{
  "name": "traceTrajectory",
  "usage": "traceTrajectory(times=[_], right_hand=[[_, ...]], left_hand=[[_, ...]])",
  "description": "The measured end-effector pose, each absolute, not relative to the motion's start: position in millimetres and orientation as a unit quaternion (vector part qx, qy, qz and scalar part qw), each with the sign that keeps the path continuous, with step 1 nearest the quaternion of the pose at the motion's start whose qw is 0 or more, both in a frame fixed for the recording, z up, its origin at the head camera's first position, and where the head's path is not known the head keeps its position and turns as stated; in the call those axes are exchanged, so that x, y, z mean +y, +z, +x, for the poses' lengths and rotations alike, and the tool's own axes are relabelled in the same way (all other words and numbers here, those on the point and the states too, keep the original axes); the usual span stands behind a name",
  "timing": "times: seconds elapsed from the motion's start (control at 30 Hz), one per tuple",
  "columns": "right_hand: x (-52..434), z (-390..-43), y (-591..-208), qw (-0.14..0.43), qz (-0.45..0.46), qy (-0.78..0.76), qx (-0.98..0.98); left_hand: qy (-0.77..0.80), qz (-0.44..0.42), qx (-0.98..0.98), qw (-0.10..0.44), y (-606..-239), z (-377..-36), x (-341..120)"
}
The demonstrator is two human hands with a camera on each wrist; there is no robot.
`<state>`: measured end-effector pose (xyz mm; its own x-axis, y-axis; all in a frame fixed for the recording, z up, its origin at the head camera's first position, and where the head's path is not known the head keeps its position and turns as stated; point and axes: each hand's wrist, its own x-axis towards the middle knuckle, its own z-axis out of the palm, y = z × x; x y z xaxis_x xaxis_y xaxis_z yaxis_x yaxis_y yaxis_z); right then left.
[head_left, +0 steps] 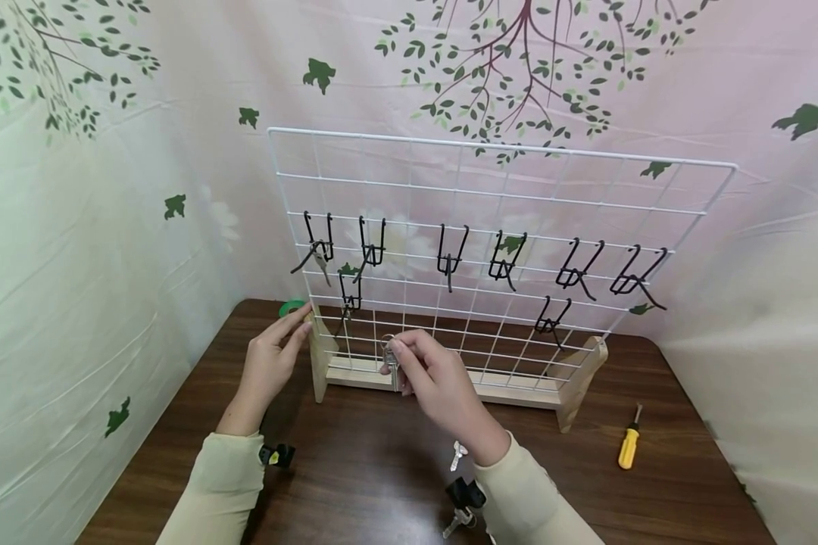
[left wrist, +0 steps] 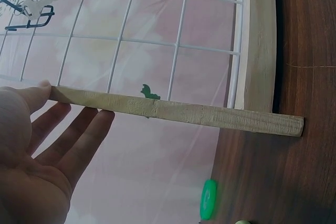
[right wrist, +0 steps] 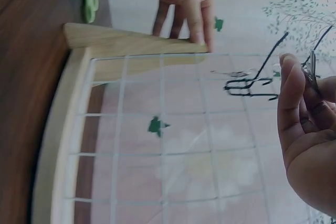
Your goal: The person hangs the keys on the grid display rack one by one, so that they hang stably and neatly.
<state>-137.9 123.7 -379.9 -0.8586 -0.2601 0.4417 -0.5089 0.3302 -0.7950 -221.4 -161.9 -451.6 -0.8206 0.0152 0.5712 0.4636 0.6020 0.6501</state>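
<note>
My left hand (head_left: 267,365) pinches the top of the wooden side support (left wrist: 173,114) of a white wire grid rack (head_left: 409,182), thumb on one side and fingers on the other. My right hand (head_left: 443,384) holds a key on a ring (head_left: 391,356) between thumb and fingers, in front of the lower part of the grid. Part of that key is hidden by the fingers. Black hooks (head_left: 450,261) hang across the grid in two rows. One key (head_left: 321,261) hangs on the upper left hook, and another key (right wrist: 236,73) is on the lower left hook.
Loose keys (head_left: 457,456) lie on the brown table (head_left: 354,469) near my right wrist. A yellow-handled screwdriver (head_left: 629,446) lies right of the rack. Behind the left support sits a green round object (head_left: 290,307). Patterned fabric (head_left: 198,151) surrounds the table.
</note>
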Motion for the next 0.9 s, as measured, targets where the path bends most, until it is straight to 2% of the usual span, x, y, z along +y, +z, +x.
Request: traceTrajectory(times=[0.37, 0.9], right_hand=[[105, -137, -339, 0.146, 0.278, 0.552, -0.773], [87, -143, -303, 0.176, 0.304, 0.547, -0.76]], left_hand=[[-0.424, -0.137, -0.856, 0.263, -451, -221, -162], [-0.427, -0.136, -0.856, 0.259, -450, -221, -162]])
